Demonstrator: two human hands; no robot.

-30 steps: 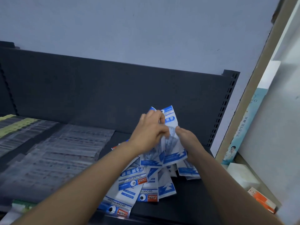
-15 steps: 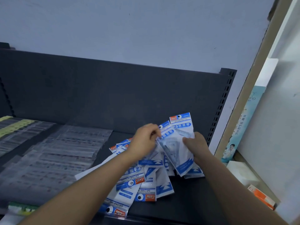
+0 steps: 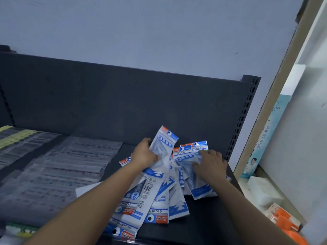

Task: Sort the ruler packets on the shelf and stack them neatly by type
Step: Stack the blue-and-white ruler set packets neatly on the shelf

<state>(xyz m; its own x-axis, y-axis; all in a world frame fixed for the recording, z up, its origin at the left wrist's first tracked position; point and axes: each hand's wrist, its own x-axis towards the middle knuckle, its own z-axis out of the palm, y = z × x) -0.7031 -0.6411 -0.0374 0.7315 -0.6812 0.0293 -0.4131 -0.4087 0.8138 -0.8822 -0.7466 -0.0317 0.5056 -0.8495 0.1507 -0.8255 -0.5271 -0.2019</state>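
Observation:
A loose heap of blue-and-white "Geometric" ruler packets (image 3: 155, 200) lies on the dark shelf (image 3: 203, 220), fanned out toward me. My left hand (image 3: 144, 154) grips one packet (image 3: 163, 144) by its lower part and holds it tilted up against the shelf's back panel. My right hand (image 3: 209, 165) rests palm down, fingers spread, on a small stack of the same packets (image 3: 190, 156) at the right of the heap, label ends pointing away from me. Both forearms cover part of the heap.
Clear plastic packets of long rulers (image 3: 58, 170) lie in overlapping rows on the shelf's left half, some with yellow ends (image 3: 17, 137). The perforated upright (image 3: 242, 117) ends the shelf on the right. Beyond it stand a white box (image 3: 261, 191) and orange-white boxes (image 3: 281, 220).
My left hand has lifted one packet away from the bundle and up to the left. My right hand has laid the other packets down flat and now lies on top of them.

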